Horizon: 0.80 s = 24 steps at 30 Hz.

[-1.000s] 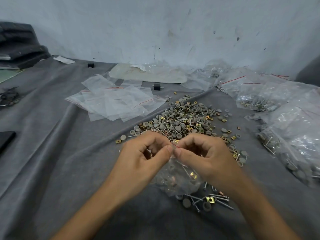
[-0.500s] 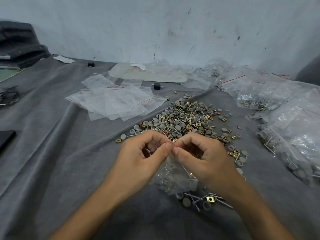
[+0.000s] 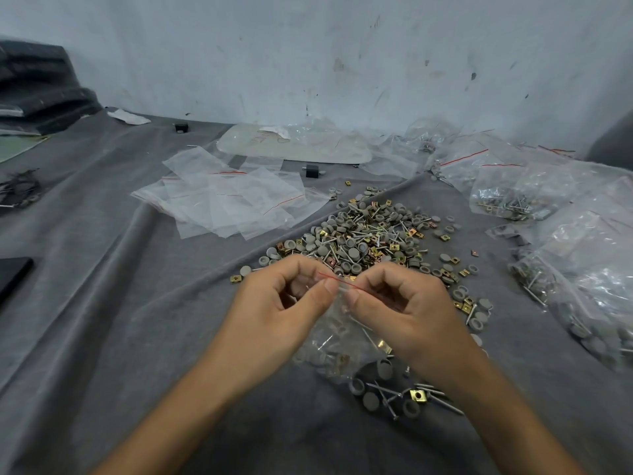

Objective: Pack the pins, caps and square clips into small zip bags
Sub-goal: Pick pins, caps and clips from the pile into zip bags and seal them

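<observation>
The left hand (image 3: 284, 303) and the right hand (image 3: 404, 310) meet above the grey cloth (image 3: 120, 303) that covers the counter, fingers curled. Each pinches the top edge of one small zip bag (image 3: 337, 323) between thumb and forefinger, and the two thumb tips are nearly touching. The bag's red zip line (image 3: 342, 285) runs slanted between the two pinches, while the clear pouch hangs down between the wrists, its lower end close to the cloth. Whether it touches the cloth cannot be told. Through the blurred film show grey caps (image 3: 317, 356), thin pins (image 3: 368, 334) and brass square clips (image 3: 383, 346). Just below the bag, a loose cluster (image 3: 394, 397) of the same parts lies on the cloth under the right wrist. Beyond the hands spreads the main pile (image 3: 370, 238) of mixed caps, pins and clips, with strays scattered to its right. To the pile's left, a fanned stack of empty zip bags (image 3: 233, 200) lies flat. Along the right side sit filled bags (image 3: 582, 269) of parts, heaped against one another. A small black block (image 3: 311, 171) stands between the empty bags and a large clear sheet (image 3: 294, 147) near the scuffed wall (image 3: 342, 56). A flat black object (image 3: 13, 275) rests at the left edge.
</observation>
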Motion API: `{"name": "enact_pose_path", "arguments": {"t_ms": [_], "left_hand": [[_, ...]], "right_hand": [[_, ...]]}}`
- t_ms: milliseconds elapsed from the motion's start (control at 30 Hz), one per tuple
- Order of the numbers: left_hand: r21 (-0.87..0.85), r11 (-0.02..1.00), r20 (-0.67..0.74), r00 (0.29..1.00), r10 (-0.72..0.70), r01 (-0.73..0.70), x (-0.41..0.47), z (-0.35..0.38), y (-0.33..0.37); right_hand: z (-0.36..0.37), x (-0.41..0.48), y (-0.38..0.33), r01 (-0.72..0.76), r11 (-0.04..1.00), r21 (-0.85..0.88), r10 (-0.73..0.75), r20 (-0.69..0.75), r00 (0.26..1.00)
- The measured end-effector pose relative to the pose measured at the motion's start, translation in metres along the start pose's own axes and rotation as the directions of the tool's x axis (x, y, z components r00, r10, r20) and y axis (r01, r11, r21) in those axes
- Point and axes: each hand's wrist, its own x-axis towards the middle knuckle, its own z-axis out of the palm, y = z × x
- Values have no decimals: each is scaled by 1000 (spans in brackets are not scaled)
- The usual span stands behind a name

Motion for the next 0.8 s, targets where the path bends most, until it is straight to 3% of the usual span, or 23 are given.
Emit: {"name": "enact_pose_path", "arguments": {"t_ms": [133,500,700,800], "left_hand": [[35,999,51,999,3,-5,0,1,4],[-26,999,-43,999,28,-29,1,-2,8],[0,1000,-181,983,-17,17,4,-9,10],[23,999,-214,976,-42,49,5,-12,14]], "right_hand": [[2,0,-1,16,1000,26,-16,8,1000],[-2,3,-9,31,994,108,-27,-34,999],[-12,4,-9,-26,989,144,41,-101,994],[-17,4,-10,-51,988,143,61,-63,996]]}}
